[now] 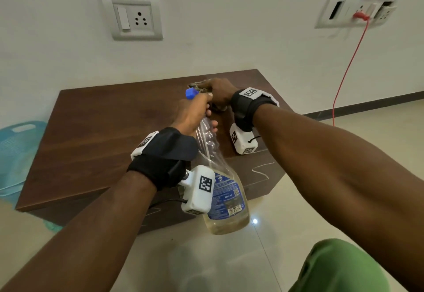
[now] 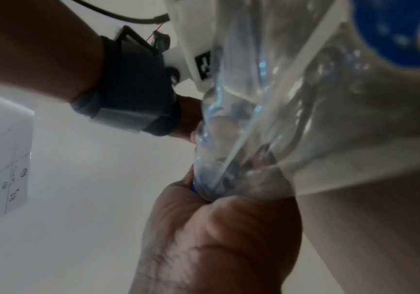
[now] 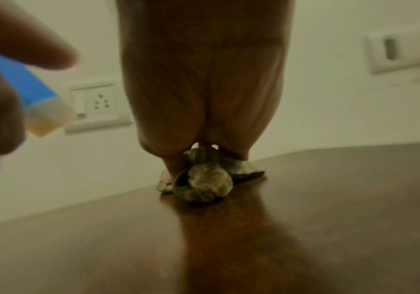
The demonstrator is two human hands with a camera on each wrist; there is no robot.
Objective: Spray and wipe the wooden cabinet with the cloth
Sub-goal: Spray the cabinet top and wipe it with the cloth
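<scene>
A low dark wooden cabinet (image 1: 96,135) stands against the wall. My left hand (image 1: 195,114) grips the neck of a clear spray bottle (image 1: 220,177) with a blue label and a blue nozzle (image 1: 191,93). The bottle is tilted, its base toward me, with a little yellowish liquid at the bottom. In the left wrist view my fingers (image 2: 216,228) wrap the bottle (image 2: 292,109) neck. My right hand (image 1: 220,94) holds a crumpled grey-brown cloth (image 3: 203,183) on the cabinet top (image 3: 329,218), just behind the nozzle (image 3: 35,95). The cloth (image 1: 196,85) peeks past the knuckles in the head view.
A socket plate (image 1: 132,16) is on the wall above the cabinet. A second plate (image 1: 358,10) at the right holds a red plug, and its red cable (image 1: 344,73) hangs to the floor. A light blue basket (image 1: 16,149) sits left of the cabinet. My green-clad knee (image 1: 339,268) is near.
</scene>
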